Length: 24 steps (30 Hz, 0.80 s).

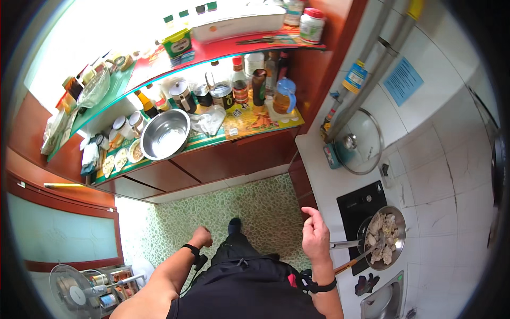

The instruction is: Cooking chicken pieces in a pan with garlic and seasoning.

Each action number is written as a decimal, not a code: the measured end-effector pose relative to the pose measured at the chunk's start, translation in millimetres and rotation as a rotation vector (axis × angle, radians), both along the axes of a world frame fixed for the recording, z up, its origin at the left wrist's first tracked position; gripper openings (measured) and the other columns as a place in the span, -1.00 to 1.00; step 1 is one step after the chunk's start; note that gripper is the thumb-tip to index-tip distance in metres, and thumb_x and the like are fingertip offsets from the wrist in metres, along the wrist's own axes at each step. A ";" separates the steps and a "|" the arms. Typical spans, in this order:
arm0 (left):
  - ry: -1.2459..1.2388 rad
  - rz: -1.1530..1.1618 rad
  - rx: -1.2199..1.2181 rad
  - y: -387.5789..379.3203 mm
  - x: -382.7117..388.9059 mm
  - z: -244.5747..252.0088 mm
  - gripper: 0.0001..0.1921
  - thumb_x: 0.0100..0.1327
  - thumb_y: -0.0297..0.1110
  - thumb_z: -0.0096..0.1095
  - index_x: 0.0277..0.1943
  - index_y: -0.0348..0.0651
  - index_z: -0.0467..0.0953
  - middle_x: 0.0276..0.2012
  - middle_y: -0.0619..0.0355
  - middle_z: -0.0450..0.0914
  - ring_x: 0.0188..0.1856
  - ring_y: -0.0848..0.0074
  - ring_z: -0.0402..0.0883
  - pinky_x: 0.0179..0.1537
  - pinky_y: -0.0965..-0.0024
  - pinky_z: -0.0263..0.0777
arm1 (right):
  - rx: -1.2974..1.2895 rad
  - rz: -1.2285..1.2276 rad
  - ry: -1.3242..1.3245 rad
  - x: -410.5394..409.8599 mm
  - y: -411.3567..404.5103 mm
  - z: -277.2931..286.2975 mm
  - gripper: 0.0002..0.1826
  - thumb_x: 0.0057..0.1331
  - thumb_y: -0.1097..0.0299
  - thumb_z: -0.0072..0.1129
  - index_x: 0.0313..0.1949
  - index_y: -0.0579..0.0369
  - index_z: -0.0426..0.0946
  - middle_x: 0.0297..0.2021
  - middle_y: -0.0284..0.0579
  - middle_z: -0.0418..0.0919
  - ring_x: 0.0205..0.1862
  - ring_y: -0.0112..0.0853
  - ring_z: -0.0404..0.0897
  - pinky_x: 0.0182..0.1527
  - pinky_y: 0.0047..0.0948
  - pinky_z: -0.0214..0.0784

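Note:
My left hand (202, 237) hangs over the floor with its fingers curled in, and nothing shows in it. My right hand (314, 236) is held beside the white counter, empty, its index finger stretched out and apart from the others. Nearest to it is the metal handle (345, 244) of a steel wok (403, 235) on a black induction cooker (350, 201). Pale meat pieces (383, 235) lie in the wok. A spatula with a wooden handle (348, 266) leans over the wok's rim, its handle end passing behind my right wrist.
Ahead, a steel basin (165, 133), small dishes of chopped food (120, 158), bottles and a blue-lidded jug (285, 95) crowd a shelf. A glass lid (360, 141) leans against the tiled wall. A dark cloth (365, 284) lies beside the sink (384, 301); a fan (75, 294) stands lower left.

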<state>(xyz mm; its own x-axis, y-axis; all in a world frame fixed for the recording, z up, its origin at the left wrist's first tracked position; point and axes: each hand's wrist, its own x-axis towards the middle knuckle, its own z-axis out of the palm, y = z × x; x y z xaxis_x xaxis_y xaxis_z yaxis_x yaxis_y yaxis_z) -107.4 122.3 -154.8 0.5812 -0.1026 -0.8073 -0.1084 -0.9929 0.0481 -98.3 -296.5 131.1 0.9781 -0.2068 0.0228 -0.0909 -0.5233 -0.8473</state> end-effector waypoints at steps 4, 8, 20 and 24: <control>-0.112 -0.093 -0.090 46.1 -3.3 -36.8 -0.67 0.11 -0.08 0.40 -0.19 -0.12 0.77 -0.14 -0.02 0.76 0.00 0.05 0.71 0.10 0.19 0.58 | 0.025 0.100 0.095 34.7 41.3 -24.0 -0.73 0.39 0.52 0.09 0.04 0.18 0.61 -0.40 -0.15 0.61 -0.44 -0.41 0.56 -0.30 -0.40 0.45; -0.430 0.811 -0.332 53.8 33.0 -11.2 -0.65 0.22 -0.38 0.22 0.06 -0.23 0.61 -0.02 -0.21 0.68 0.07 -0.10 0.64 0.15 0.02 0.52 | 0.036 0.081 0.305 76.9 63.5 -51.5 -0.76 0.42 0.45 0.15 0.03 0.20 0.63 -0.42 -0.25 0.61 -0.45 -0.56 0.56 -0.35 -0.51 0.45; -1.113 0.109 -0.697 1.2 235.2 156.4 -0.24 0.09 -0.52 0.24 0.44 -0.23 0.30 0.41 -0.13 0.32 0.48 -0.03 0.25 0.43 -0.01 0.22 | -0.131 0.294 -0.020 318.3 181.9 -45.7 -0.79 0.40 0.37 0.16 -0.09 0.20 0.66 -0.26 0.01 0.70 -0.29 -0.22 0.68 -0.17 -0.31 0.52; -1.185 0.088 -0.586 2.2 262.0 123.7 -0.16 0.08 -0.49 0.21 0.51 -0.14 0.22 0.50 -0.01 0.21 0.58 0.11 0.12 0.52 0.01 0.04 | -0.097 0.242 -0.215 390.6 226.1 -19.0 -0.80 0.39 0.35 0.21 -0.11 0.20 0.68 -0.33 -0.04 0.73 -0.33 -0.31 0.70 -0.18 -0.35 0.53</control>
<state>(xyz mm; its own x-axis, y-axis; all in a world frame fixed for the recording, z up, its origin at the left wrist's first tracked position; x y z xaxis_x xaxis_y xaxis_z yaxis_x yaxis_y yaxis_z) 154.5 124.6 -31.1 0.9217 -0.1862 0.3404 -0.3188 -0.8634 0.3909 292.3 -70.4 112.2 0.9692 0.0442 0.2422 0.2213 -0.5871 -0.7787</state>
